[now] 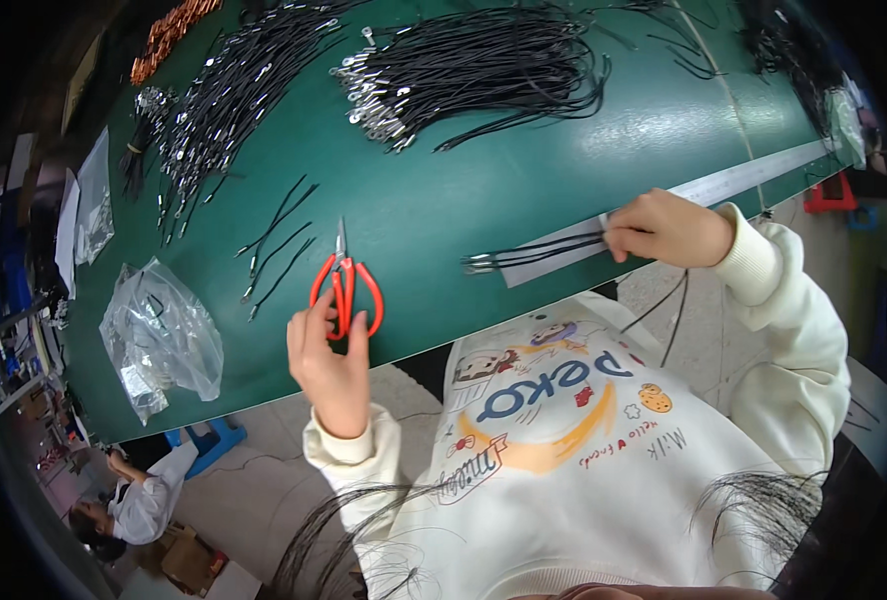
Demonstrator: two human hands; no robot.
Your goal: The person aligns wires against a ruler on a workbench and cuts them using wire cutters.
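Note:
At the handles of red-handled scissors [345, 270] is my left hand [329, 362], its thumb and fingers bent around their lower ends. The scissors lie on the green table, blades pointing away from me. My right hand [662, 230] is closed on a few black cables [549, 246] laid along a long metal ruler [739, 178]. Their metal-tipped ends point left, just past the ruler's end, and thin black tails hang below the table edge under my right hand. Several short black cables [279, 250] lie loose left of the scissors.
Large bundles of black cables with ring terminals [484, 70] and more cables [244, 90] cover the far side. Copper-coloured parts [171, 38] sit at the far left corner. A clear plastic bag [164, 335] rests near the left edge. Beyond, a person [134, 500] sits low.

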